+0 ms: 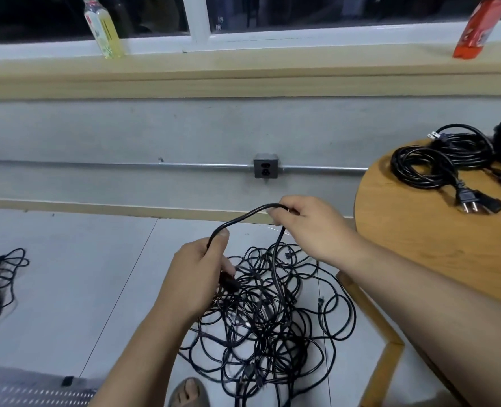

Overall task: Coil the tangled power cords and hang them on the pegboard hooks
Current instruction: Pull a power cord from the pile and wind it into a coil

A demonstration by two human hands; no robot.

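Above a tangle (267,312), two hands (199,271) (311,227) grip one cord (243,215).

I see a grey wall (126,133) with an outlet box (266,166), under a dark window (346,10). A round wooden table (413,236) stands on pale floor tiles (67,274).

Tangled cords (267,312) on the pale grey floor (96,259) and coiled cords (425,168) on the tan wood-grained table (419,236) are all showing black, while the wall (126,133) and outlet box (266,165) are showing grey, the bottle (105,30) pale yellow, and the package (478,27) red-orange.
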